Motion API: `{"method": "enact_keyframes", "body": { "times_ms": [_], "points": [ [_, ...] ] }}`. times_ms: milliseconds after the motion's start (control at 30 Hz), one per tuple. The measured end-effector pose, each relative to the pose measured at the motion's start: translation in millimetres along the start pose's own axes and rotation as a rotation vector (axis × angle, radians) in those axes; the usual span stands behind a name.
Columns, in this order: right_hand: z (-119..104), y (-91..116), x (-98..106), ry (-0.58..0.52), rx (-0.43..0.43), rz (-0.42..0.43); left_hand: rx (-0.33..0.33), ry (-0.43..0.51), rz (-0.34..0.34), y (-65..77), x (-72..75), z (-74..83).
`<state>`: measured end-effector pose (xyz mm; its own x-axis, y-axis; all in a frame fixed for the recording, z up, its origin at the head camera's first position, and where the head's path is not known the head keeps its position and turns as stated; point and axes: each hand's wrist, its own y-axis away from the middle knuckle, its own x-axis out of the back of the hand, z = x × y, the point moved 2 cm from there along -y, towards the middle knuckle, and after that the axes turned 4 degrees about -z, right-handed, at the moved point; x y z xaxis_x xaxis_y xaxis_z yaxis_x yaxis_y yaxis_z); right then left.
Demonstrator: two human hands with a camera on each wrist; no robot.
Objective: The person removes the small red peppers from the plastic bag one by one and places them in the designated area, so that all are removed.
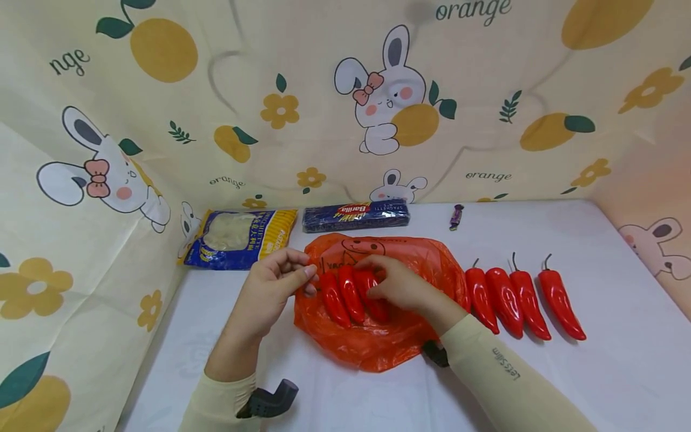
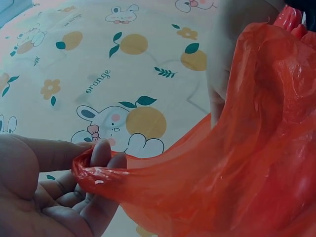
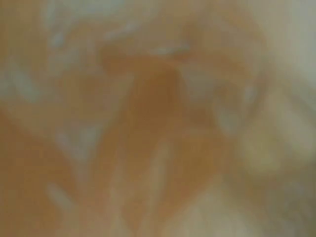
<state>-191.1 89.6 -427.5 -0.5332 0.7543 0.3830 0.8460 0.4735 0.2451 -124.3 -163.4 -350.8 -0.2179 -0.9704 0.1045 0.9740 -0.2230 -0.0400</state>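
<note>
A red plastic bag [image 1: 372, 351] lies on the table with its mouth spread. My left hand [image 1: 278, 282] pinches the rim at the bag's left side; in the left wrist view the gathered red film [image 2: 98, 180] runs between thumb and fingers. Several glossy red chili peppers [image 1: 335, 303] lie side by side at the bag's mouth. My right hand [image 1: 405, 285] reaches over from the right, and its thumb and fingers grip the rightmost of these peppers [image 1: 378, 309], partly covering it. The right wrist view is a blur of orange film.
To the right of the bag, several more red chili peppers [image 1: 507, 303] lie in a row. Behind stand a blue-yellow pasta bag [image 1: 232, 240], a dark blue Barilla spaghetti box [image 1: 356, 216] and a small purple wrapped candy [image 1: 456, 217]. A printed cloth [image 1: 318, 72] hangs at the back.
</note>
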Motion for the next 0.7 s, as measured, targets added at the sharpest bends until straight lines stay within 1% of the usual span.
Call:
{"method": "enact_keyframes", "body": {
  "times_ms": [200, 367, 533, 700],
  "points": [
    [-2, 11, 12, -0.192, 0.033, -0.049, -0.011, 0.018, -0.005, 0.0, -0.9, -0.1],
    [-5, 20, 20, -0.302, 0.037, -0.077, -0.005, 0.004, -0.003, 0.6, 0.0, 0.0],
    [-8, 31, 29, -0.356, 0.074, -0.086, 0.005, 0.0, 0.0, 0.5, 0.5, -0.9],
    [-10, 46, 38, -0.351, 0.13, -0.073, 0.006, 0.001, 0.002, 0.9, 0.2, -0.4]
  ]
}}
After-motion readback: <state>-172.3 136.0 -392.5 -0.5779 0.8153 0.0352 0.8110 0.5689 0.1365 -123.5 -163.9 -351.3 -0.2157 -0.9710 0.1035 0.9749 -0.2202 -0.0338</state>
